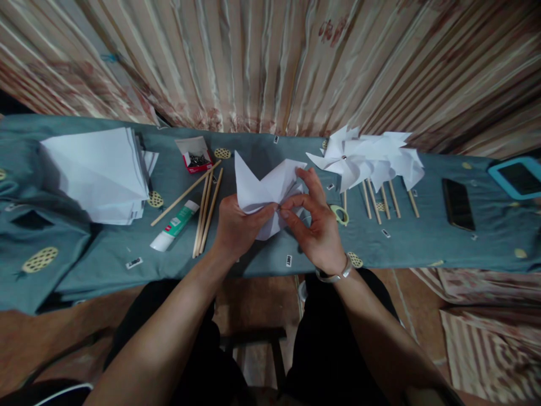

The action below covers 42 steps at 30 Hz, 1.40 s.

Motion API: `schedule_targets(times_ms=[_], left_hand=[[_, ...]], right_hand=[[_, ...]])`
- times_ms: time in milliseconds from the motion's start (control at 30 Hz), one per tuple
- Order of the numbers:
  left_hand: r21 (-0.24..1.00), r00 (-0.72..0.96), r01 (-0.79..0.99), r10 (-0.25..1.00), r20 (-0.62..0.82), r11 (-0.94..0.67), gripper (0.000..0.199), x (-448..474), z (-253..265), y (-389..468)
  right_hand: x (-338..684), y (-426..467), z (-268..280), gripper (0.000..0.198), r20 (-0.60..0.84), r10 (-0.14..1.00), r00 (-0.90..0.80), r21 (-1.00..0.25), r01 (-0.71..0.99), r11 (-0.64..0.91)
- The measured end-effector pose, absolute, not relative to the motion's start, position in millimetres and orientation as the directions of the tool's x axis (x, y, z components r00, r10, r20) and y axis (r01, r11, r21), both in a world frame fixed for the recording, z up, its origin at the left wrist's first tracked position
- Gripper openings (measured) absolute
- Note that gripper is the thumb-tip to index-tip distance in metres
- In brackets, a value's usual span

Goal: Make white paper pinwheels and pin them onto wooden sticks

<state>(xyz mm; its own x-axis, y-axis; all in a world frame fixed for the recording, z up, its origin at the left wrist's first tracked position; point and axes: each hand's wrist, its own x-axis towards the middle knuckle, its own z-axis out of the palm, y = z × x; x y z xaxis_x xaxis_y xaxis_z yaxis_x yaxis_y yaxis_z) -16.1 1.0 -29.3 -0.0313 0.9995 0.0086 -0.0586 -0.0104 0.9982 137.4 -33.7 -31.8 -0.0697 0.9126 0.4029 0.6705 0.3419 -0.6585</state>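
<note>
A white paper pinwheel (270, 189), its corners folded in toward the middle, is held above the front middle of the table. My left hand (243, 223) grips its lower left side, thumb pressed near the centre. At that centre, thumb and index finger of my right hand (315, 225) are pinched together on something too small to make out; the other fingers curve over the paper's right side. Left of my hands lie several wooden sticks (207, 214) and a glue stick (175, 225). An open red box (197, 158) of small dark metal pieces stands behind them.
A stack of white paper (99, 175) lies at left. Several pinwheels on sticks (344, 158) overlap at right, near scissors with a pale yellow-green handle (339, 215). Farther right are a dark phone (459, 204) and a blue-framed device (518, 177). A striped curtain (253, 67) hangs behind.
</note>
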Motion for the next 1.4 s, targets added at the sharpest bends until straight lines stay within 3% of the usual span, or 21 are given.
schedule_targets(times_ms=[233,700,967,1167,1400], left_hand=[[0.999,-0.027,-0.052,1.000,-0.003,0.001,0.012,-16.3,-30.0,2.3],[0.998,0.178,0.044,0.983,-0.051,0.044,0.019,-27.1,-35.0,2.4],[0.999,0.168,0.042,0.985,-0.041,0.034,0.022,-28.5,-35.7,2.1],[1.000,0.151,-0.001,0.988,-0.019,0.020,0.021,-29.3,-36.6,0.7],[0.993,0.125,-0.085,0.990,-0.070,0.081,0.023,-27.1,-35.5,-0.5]], right_hand=[[139.2,-33.9,-30.7,0.006,0.380,0.921,-0.082,-0.678,0.653,0.338],[146.7,-34.1,-28.0,0.006,0.300,0.943,-0.141,-0.746,0.582,0.325],[147.0,-34.6,-28.8,0.005,0.304,0.945,-0.119,-0.769,0.555,0.318],[144.1,-34.5,-30.6,0.002,0.324,0.945,-0.045,-0.800,0.520,0.299],[136.6,-37.4,-32.4,0.024,0.388,0.911,0.139,-0.785,0.568,0.247]])
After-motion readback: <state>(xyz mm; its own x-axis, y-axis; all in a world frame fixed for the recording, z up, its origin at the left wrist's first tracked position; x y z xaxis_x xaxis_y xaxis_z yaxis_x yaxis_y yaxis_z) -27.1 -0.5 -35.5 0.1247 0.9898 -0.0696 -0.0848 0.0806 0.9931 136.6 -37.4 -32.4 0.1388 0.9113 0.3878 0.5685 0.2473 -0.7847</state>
